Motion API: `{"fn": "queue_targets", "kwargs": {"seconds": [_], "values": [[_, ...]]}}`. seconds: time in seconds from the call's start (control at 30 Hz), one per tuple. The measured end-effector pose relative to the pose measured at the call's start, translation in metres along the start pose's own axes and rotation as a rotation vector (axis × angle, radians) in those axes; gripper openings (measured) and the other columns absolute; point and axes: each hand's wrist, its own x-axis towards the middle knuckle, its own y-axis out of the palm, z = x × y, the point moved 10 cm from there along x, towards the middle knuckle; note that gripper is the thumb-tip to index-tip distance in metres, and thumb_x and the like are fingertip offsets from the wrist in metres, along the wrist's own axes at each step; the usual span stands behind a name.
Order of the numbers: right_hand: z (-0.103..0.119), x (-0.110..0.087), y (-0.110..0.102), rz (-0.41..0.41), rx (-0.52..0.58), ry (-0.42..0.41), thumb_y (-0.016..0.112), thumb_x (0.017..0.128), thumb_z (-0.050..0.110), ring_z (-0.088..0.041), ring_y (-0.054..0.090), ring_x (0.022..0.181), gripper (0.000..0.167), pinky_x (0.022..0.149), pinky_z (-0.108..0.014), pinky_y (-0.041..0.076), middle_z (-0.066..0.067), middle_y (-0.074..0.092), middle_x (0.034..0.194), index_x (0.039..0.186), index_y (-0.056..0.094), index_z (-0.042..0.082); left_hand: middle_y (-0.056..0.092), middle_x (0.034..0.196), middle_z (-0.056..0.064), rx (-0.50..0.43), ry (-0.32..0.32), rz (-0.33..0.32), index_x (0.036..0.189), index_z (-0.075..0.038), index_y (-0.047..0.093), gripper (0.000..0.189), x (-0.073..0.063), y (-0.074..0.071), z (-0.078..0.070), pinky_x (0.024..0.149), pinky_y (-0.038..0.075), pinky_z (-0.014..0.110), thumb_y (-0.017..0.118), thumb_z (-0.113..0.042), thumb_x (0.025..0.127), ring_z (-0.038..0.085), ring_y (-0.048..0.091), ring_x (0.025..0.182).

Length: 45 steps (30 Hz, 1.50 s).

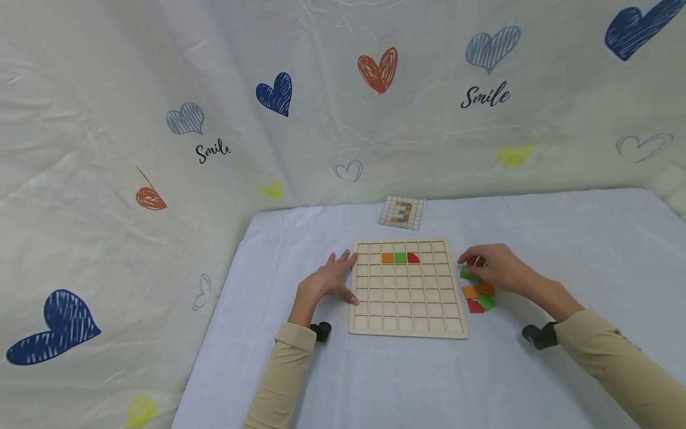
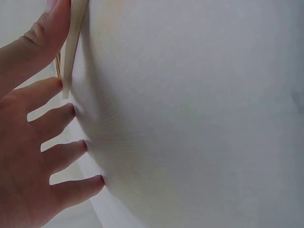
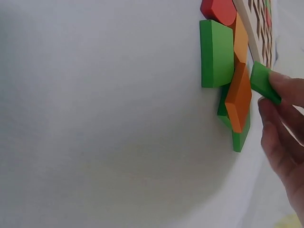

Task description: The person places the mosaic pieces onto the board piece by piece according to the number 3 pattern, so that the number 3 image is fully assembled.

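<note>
A pale wooden grid board (image 1: 396, 310) lies on the white cloth. In one of its upper rows, an orange square tile (image 1: 387, 258), a green square tile (image 1: 400, 257) and a red tile with a rounded corner (image 1: 412, 258) sit side by side. My left hand (image 1: 329, 281) rests at the board's left edge, fingers spread, thumb touching the rim. Just off the right edge, my right hand (image 1: 499, 266) pinches a green tile (image 3: 262, 81) between thumb and fingers. Below that hand are loose tiles, among them an orange tile (image 3: 239, 97), a green tile (image 3: 217, 53) and a red tile (image 3: 219, 10).
Behind the board lies a pattern card (image 1: 402, 213) printed with a grid and coloured squares. A white curtain (image 1: 321, 131) with hearts and "Smile" lettering hangs behind the table. Black wrist devices show near the left cuff (image 1: 296, 336) and right cuff (image 1: 576, 325).
</note>
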Motion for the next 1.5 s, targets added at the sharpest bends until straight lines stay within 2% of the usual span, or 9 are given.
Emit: {"fn": "queue_targets", "kwargs": {"seconds": [0.07,0.2,0.33,0.47,0.57,0.97,1.23,1.5], "values": [[-0.001,0.0,-0.002,-0.01,0.008,0.008,0.075,0.089,0.003,-0.017,0.059,0.078,0.016,0.063,-0.025,0.05,-0.002,0.071,0.087,0.105,0.078,0.002,0.009,0.174,0.001,0.004,-0.001,0.001,0.166,-0.022,0.02,0.115,0.0,0.0,0.001,0.127,0.015,0.058,0.092,-0.031,0.077,0.032,0.0,0.161],[-0.001,0.0,-0.005,-0.019,0.025,0.022,0.076,0.09,0.006,-0.018,0.06,0.079,0.017,0.066,-0.025,0.051,-0.004,0.073,0.091,0.107,0.078,0.003,0.009,0.174,0.001,0.006,-0.002,0.002,0.166,-0.023,0.02,0.115,0.0,0.0,0.001,0.128,0.015,0.058,0.092,-0.031,0.077,0.032,0.0,0.161],[-0.001,0.0,-0.004,-0.015,0.05,0.04,0.075,0.091,0.008,-0.022,0.065,0.086,0.022,0.076,-0.035,0.059,-0.01,0.076,0.099,0.112,0.077,0.002,0.009,0.174,0.002,0.002,0.0,0.003,0.166,-0.022,0.02,0.115,0.0,-0.001,0.0,0.127,0.015,0.059,0.092,-0.03,0.077,0.032,0.0,0.161],[-0.003,0.001,0.001,0.005,0.097,0.083,0.074,0.091,0.007,-0.025,0.067,0.091,0.029,0.082,-0.044,0.061,-0.015,0.076,0.107,0.119,0.074,-0.001,0.009,0.174,0.002,0.002,0.003,0.005,0.166,-0.021,0.021,0.115,0.0,0.0,-0.001,0.127,0.015,0.059,0.092,-0.03,0.077,0.033,0.0,0.161],[-0.003,0.003,0.006,0.021,0.122,0.11,0.075,0.09,0.007,-0.023,0.067,0.091,0.033,0.082,-0.04,0.061,-0.015,0.075,0.108,0.122,0.073,-0.002,0.009,0.174,0.003,0.004,0.005,0.005,0.166,-0.021,0.021,0.115,0.0,0.0,-0.001,0.127,0.015,0.059,0.092,-0.03,0.077,0.033,0.0,0.161],[0.009,0.017,0.017,0.017,0.179,0.091,0.079,0.089,0.011,-0.018,0.069,0.087,0.033,0.079,-0.03,0.056,-0.009,0.078,0.102,0.119,0.075,-0.001,0.01,0.174,0.002,-0.002,-0.006,-0.011,0.166,-0.022,0.022,0.115,0.0,0.0,0.0,0.127,0.015,0.059,0.093,-0.029,0.076,0.032,0.001,0.161],[0.025,0.027,0.029,0.028,0.203,0.044,0.078,0.089,0.01,-0.017,0.07,0.086,0.032,0.084,-0.038,0.057,-0.009,0.077,0.103,0.119,0.075,-0.001,0.009,0.174,0.002,-0.002,0.001,-0.001,0.166,-0.021,0.021,0.114,-0.003,-0.002,-0.002,0.128,0.014,0.058,0.092,-0.03,0.077,0.033,0.0,0.161],[0.031,0.037,0.04,0.031,0.209,0.029,0.078,0.09,0.009,-0.015,0.069,0.084,0.033,0.083,-0.035,0.057,-0.007,0.078,0.099,0.121,0.074,-0.001,0.009,0.174,0.003,-0.011,0.01,0.001,0.166,-0.021,0.021,0.115,-0.003,-0.003,-0.003,0.127,0.013,0.059,0.092,-0.03,0.076,0.034,0.0,0.161]]}}
